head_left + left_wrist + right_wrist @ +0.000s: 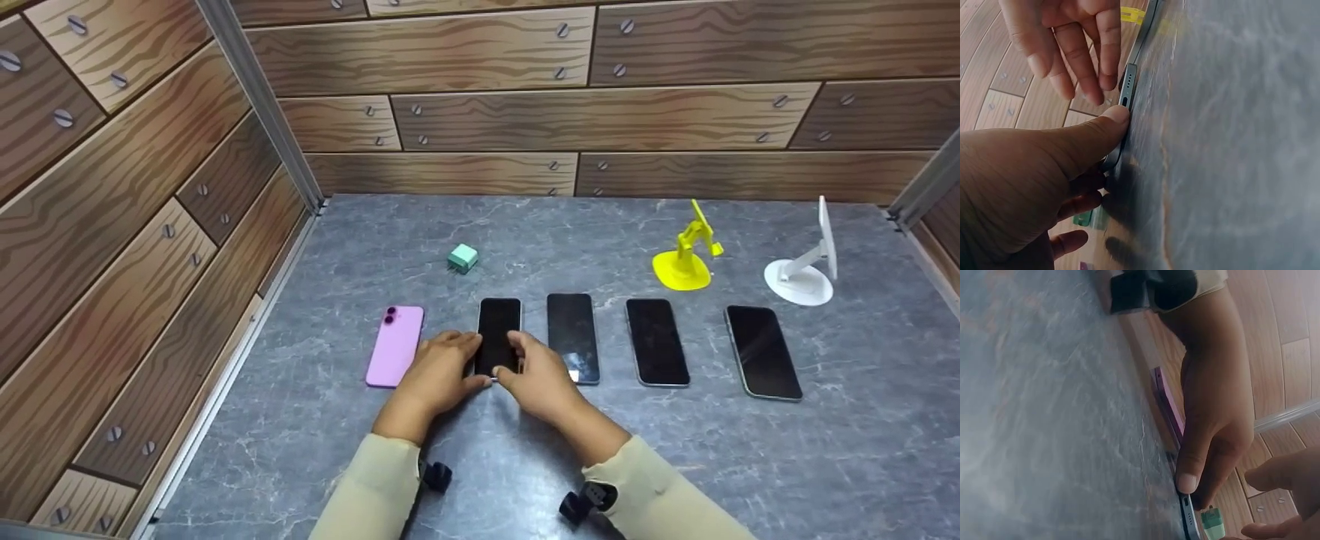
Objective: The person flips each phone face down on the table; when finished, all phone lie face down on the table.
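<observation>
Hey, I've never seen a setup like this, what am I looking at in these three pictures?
A person works with bare hands and wears three cameras. The big picture is from the head; the other two are from each wrist, close to the table.

Five phones lie in a row: a purple phone face down and four showing dark screens. Behind them sit a green charger, a yellow stand and a white stand.

The left hand and right hand grip the near end of the second phone.

Both forearms in cream sleeves reach forward and angle inward, so the hands meet near the middle. The left hand (437,373) lies palm down, its thumb stretched toward the right hand and its fingers curled. The right hand (534,373) lies palm down too, fingers loosely bent, fingertips (1107,79) near the left thumb.
</observation>
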A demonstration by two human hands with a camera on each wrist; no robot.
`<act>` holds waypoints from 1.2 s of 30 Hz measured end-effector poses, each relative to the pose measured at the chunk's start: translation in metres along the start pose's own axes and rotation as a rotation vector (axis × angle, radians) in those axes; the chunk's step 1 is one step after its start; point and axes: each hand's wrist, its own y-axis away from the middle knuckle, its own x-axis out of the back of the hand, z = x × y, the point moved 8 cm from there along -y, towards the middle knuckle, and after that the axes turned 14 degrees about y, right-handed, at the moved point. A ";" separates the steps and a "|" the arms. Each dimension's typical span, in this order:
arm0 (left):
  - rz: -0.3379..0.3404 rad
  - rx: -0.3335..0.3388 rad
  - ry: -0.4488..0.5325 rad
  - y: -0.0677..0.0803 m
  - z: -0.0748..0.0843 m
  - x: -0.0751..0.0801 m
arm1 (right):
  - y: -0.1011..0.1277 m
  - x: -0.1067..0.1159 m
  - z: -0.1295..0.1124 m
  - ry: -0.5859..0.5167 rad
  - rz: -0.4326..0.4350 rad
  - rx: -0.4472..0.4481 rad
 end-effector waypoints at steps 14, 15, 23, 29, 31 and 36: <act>0.011 -0.022 -0.005 -0.001 -0.001 0.000 | 0.000 -0.004 0.010 -0.016 -0.041 -0.079; 0.013 -0.023 -0.001 0.000 -0.001 0.000 | -0.001 -0.004 0.010 -0.046 -0.037 -0.080; 0.017 -0.034 0.019 0.000 -0.002 0.000 | -0.006 0.003 0.009 -0.107 0.030 -0.079; 0.039 -0.050 0.055 0.003 -0.002 0.002 | -0.009 0.008 0.011 -0.142 0.036 -0.089; 0.043 -0.060 0.063 0.004 -0.003 0.002 | -0.009 0.007 0.013 -0.135 0.025 -0.090; 0.049 -0.066 0.081 0.005 -0.004 0.002 | -0.009 0.004 0.012 -0.018 0.019 -0.053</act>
